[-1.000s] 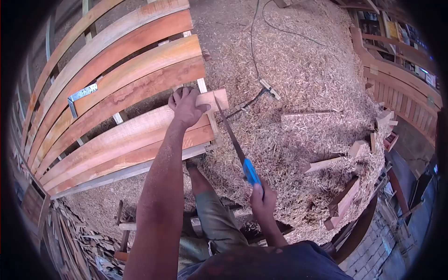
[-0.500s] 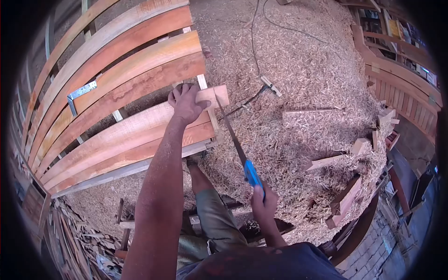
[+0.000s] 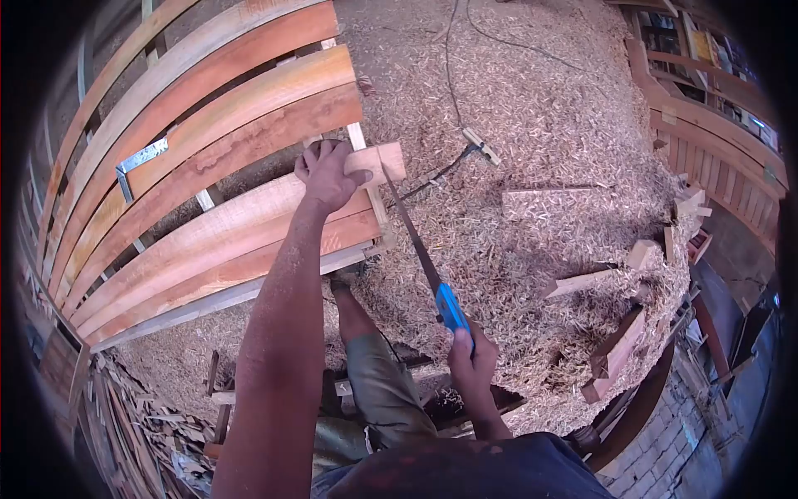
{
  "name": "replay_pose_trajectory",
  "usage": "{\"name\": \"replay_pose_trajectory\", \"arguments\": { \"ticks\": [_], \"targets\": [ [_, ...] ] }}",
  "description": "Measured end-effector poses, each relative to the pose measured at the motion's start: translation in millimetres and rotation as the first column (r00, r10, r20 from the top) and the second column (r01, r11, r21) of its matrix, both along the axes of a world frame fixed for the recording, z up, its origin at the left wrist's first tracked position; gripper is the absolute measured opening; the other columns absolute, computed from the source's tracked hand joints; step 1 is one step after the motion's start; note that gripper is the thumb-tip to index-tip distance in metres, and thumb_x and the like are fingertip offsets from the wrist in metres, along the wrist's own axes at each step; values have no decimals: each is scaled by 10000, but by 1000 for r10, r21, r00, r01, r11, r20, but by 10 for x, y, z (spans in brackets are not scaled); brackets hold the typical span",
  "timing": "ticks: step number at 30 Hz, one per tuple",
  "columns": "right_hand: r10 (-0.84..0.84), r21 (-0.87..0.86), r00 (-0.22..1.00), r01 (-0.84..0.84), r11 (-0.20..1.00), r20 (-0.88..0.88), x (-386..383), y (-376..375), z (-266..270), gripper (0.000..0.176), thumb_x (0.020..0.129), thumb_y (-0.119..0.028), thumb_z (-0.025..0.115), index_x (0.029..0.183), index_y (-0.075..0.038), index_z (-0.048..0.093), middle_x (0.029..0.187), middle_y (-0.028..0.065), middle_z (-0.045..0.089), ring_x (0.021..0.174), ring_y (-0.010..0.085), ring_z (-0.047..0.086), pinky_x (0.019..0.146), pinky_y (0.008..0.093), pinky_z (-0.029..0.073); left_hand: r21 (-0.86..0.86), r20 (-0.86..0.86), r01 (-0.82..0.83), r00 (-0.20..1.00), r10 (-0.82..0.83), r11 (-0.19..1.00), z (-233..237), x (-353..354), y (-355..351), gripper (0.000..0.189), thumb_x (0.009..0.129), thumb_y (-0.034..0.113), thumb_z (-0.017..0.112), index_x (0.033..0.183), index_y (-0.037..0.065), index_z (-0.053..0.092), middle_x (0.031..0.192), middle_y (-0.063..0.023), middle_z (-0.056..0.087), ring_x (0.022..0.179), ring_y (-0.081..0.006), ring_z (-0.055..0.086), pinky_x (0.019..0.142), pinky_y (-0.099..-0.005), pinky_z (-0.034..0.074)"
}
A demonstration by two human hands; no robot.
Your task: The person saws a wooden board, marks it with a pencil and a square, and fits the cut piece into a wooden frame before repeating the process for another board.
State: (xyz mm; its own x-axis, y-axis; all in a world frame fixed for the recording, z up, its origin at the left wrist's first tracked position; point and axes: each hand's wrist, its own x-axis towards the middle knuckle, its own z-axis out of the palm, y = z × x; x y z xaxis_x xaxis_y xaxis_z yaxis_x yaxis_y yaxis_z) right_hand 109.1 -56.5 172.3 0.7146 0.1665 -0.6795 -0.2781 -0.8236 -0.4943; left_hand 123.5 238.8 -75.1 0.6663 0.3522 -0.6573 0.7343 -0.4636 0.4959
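Observation:
My left hand (image 3: 331,173) presses down on a pale plank (image 3: 249,218) near its right end, fingers wrapped over its far edge. The plank's end sticks out past the wooden frame under it. My right hand (image 3: 473,359) is closed round the blue handle (image 3: 451,308) of a handsaw. The saw's narrow blade (image 3: 414,237) points up and left, its tip at the plank just right of my left hand. Other reddish planks (image 3: 274,125) lie side by side beyond. A metal try square (image 3: 141,158) rests on them at the left.
Wood shavings (image 3: 549,125) cover the ground. A cable (image 3: 450,75) runs to a socket block (image 3: 481,145). Offcuts (image 3: 617,353) lie at the right. Scrap strips (image 3: 125,424) are heaped at the lower left. Slatted woodwork (image 3: 723,175) stands at the far right.
The view has shifted slightly. My left hand is still on the plank and my right hand still holds the saw, whose blade has moved only slightly against the plank.

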Motion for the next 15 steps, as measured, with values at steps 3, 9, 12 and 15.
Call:
{"name": "replay_pose_trajectory", "arguments": {
  "ticks": [3, 9, 12, 15],
  "targets": [
    [58, -38, 998, -56, 998, 40, 246, 421, -712, 393, 1078, -297, 591, 1310, -6, 717, 839, 167, 734, 704, 181, 691, 675, 365, 545, 40, 46, 14, 999, -16, 999, -63, -84, -60, 642, 850, 560, 814, 1326, 170, 632, 1448, -134, 514, 1445, -422, 327, 1216, -608, 122],
    [105, 131, 979, -129, 983, 176, 676, 1054, -1347, 467, 1099, -402, 573, 1134, 41, 716, 679, 131, 588, 623, 187, 546, 601, 402, 444, 34, 75, 16, 997, -19, 999, -94, -83, -29, 656, 831, 541, 828, 1330, 163, 633, 1433, -110, 528, 1450, -416, 323, 1211, -607, 119],
    [30, 69, 985, -43, 997, 171, 194, 346, -424, 433, 1102, -347, 576, 1217, 40, 734, 621, 25, 563, 563, 100, 535, 527, 318, 406, -1, 65, -7, 998, 7, 1000, -47, -75, -35, 645, 829, 532, 831, 1321, 163, 636, 1421, -112, 531, 1444, -413, 329, 1205, -607, 119],
    [15, 28, 998, -16, 999, 68, -7, -35, -31, 398, 1082, -298, 590, 1314, -3, 723, 730, 51, 661, 616, 92, 587, 582, 308, 472, 51, 96, -19, 995, 14, 998, -103, -93, -72, 637, 830, 529, 833, 1315, 165, 637, 1414, -113, 531, 1437, -416, 332, 1201, -604, 120]
  ]
}}
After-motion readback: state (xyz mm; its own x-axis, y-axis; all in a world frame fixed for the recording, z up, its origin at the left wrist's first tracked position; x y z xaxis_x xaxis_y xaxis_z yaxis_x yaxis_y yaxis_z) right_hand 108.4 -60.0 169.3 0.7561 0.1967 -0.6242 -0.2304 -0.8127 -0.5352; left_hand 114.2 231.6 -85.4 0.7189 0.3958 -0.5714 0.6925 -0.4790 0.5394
